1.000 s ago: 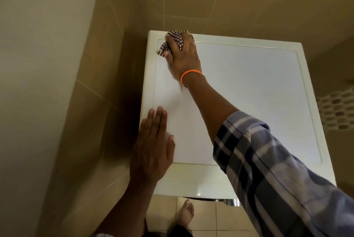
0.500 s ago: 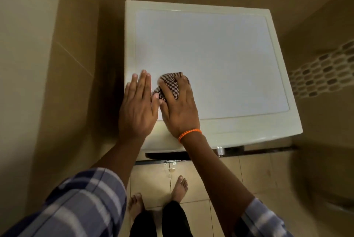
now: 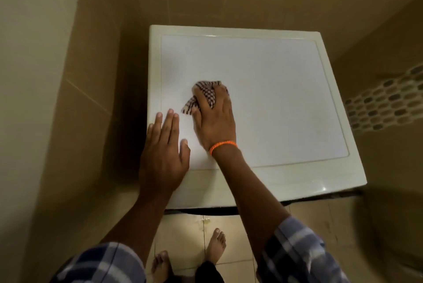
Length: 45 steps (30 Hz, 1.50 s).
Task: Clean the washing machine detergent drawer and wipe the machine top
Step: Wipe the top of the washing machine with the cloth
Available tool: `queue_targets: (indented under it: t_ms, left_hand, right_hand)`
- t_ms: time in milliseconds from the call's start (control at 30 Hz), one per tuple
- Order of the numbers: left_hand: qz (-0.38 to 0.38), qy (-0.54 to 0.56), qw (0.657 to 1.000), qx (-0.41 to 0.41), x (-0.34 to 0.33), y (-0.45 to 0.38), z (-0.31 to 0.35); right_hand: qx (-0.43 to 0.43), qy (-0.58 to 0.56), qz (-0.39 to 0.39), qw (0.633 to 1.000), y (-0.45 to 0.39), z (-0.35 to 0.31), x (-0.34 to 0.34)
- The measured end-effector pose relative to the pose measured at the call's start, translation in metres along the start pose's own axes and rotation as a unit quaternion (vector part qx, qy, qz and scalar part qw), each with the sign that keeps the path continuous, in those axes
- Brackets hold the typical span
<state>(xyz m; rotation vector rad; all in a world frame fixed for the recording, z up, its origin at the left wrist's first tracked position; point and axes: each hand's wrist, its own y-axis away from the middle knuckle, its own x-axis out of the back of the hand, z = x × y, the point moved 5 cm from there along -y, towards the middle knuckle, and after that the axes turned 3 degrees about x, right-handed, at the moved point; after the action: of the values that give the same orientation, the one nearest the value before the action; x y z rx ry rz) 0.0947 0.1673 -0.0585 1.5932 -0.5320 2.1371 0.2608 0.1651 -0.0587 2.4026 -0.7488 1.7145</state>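
The washing machine top (image 3: 263, 90) fills the middle of the frame, a pale panel inside a cream rim, seen from above with its front edge toward the bottom. Left of the panel's centre, the right hand (image 3: 215, 120) presses a crumpled checked cloth (image 3: 207, 95) down onto the panel; its fingers curl over the bunched fabric, so this grip is closed around the cloth, with a loose corner of the cloth sticking out at the hand's left, beside the thumb. An orange bracelet (image 3: 223, 146) circles the right wrist. Just to the lower left, the left hand (image 3: 163, 154) lies palm down on the near left corner of the machine top, fingers straight and close together, thumb spread toward the right hand; this grip is wide and holds nothing, only resting flat, partly on the panel and partly on the rim. The two hands are near each other but apart. Both forearms run down to plaid sleeves (image 3: 299, 253) at the bottom of the frame. Between them, bare feet (image 3: 216, 246) stand on the tiled floor (image 3: 183, 232) in front of the machine. Beige tiled walls (image 3: 96, 58) close in at the left and top, and a band of oval mosaic tiles (image 3: 386, 104) shows at the right edge.
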Motion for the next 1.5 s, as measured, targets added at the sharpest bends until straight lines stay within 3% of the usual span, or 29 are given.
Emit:
queue_targets:
  t_ms: [267, 433, 633, 933, 1100, 1300, 1500]
  left_hand:
    - [0.004, -0.020, 1.000, 0.019, -0.001, -0.002, -0.002]
    - [0.009, -0.028, 0.999, 0.020, -0.004, -0.005, -0.003]
    - [0.012, -0.015, 1.000, 0.017, 0.000, -0.005, 0.000]
    - [0.033, 0.001, 0.999, -0.003, 0.001, 0.001, 0.001]
    - [0.008, -0.050, 0.999, 0.004, 0.003, 0.004, 0.001]
    - [0.016, -0.049, 0.999, 0.002, 0.002, 0.006, 0.003]
    - [0.021, -0.020, 0.999, 0.013, 0.003, 0.003, 0.004]
  right_hand:
    - [-0.010, 0.023, -0.022, 0.999, -0.185, 0.029, -0.033]
    - [-0.012, 0.011, -0.050, 0.999, -0.224, 0.029, -0.040]
    - [-0.007, -0.021, -0.032, 0.999, -0.158, 0.032, -0.016]
    - [-0.038, -0.025, -0.050, 0.998, 0.083, 0.046, 0.046]
    - [-0.062, -0.017, -0.072, 0.995, 0.177, 0.050, 0.072]
    - [-0.078, 0.002, -0.041, 0.996, 0.167, 0.049, 0.066]
    - [-0.053, 0.003, 0.018, 0.998, 0.027, 0.075, 0.034]
